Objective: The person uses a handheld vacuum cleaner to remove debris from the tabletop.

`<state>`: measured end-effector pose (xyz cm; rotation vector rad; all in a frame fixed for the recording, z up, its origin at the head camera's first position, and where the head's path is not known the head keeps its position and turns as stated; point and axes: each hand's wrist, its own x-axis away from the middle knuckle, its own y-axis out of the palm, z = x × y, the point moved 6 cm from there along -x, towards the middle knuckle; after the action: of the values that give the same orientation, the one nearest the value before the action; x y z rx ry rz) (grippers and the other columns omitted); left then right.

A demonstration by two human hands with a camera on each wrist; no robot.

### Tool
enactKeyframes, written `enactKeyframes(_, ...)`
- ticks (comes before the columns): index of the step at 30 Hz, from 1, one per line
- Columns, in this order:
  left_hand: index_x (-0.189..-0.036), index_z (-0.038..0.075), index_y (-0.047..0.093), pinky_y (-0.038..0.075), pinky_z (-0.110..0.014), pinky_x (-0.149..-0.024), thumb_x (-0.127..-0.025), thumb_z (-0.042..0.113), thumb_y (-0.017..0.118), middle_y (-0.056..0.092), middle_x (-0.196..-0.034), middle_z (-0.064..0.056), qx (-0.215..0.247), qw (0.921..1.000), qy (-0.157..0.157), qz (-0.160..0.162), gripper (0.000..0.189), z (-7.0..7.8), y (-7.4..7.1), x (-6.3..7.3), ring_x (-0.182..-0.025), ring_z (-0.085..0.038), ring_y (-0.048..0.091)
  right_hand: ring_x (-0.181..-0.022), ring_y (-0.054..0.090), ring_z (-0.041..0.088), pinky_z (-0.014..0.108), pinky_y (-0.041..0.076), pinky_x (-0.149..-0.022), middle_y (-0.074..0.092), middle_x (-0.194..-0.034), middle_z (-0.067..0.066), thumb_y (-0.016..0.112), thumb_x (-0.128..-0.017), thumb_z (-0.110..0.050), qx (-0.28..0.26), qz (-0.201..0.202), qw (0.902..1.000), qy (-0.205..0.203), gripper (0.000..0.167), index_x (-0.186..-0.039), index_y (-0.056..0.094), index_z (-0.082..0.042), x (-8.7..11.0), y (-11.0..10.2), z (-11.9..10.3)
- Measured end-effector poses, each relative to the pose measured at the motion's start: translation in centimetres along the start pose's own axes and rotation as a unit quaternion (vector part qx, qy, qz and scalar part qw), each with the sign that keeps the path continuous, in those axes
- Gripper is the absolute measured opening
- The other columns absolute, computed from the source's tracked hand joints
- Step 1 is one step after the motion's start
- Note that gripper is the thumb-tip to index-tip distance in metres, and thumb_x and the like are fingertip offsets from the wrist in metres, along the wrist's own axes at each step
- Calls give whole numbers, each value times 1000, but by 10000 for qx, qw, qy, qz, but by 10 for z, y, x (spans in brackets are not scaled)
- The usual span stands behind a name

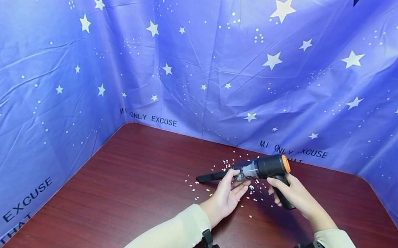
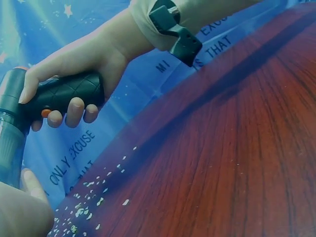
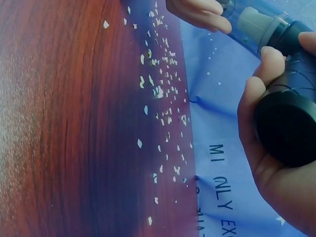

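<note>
Gripping above one table (image 1: 103, 195), the right hand (image 1: 297, 193) curls round the handle (image 1: 285, 200) of one handheld vacuum (image 1: 269, 166); the left hand (image 1: 224, 198) touches its barrel (image 1: 248, 172), fingers nearly straight. Its long axis slants, nozzle (image 1: 208, 177) pointing down toward the table's left, where dozens of pale flecks (image 3: 160, 92) lie.

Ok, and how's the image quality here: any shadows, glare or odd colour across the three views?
Head view: bright, with a soft shadow on the table below the right hand and pale sheen on the blue backdrop; left wrist view: cool, duller colour, a long dark shadow band across the table; right wrist view: speckled glare at far left, bluish shadow beside the pale scraps.
</note>
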<state>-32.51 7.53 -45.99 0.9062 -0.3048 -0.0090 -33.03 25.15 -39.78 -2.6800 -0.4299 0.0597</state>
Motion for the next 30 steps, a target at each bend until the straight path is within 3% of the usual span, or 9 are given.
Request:
enactKeyframes(7,-121,-5,54,45,-36,-107,-91,25,60,61,-112,-18,-4,9999,-53,-93,43,-2,-3,5,-131,-40,50,-58,61,25,45,57,-53,63,-86,22,60,-101,-30,-43,-132,9999,41,46,-121,47,9,3,1,1)
enactKeyframes(12,-118,-3,56,45,-36,-107,-90,25,61,61,-109,-17,-28,9999,-30,-113,40,-2,-4,7,-125,-38,54,-58,62,26,45,56,-52,63,-85,21,59,-101,-29,-39,-167,9999,-10,43,-119,49,9,3,2,2)
enactKeyframes(22,-112,1,58,47,-39,-105,-90,25,61,60,-104,-15,30,9992,380,132,33,-2,-9,15,-104,-26,64,-57,61,21,44,56,-50,62,-85,24,58,-102,-27,-124,-441,9989,-96,43,-120,49,11,1,8,0)
enactKeyframes(30,-112,0,58,48,-38,-104,-89,26,62,59,-102,-14,63,9991,367,191,35,-2,-10,18,-98,-23,64,-56,61,21,44,55,-49,62,-83,25,56,-103,-27,-111,-535,9984,-169,37,-114,52,9,1,10,-3)
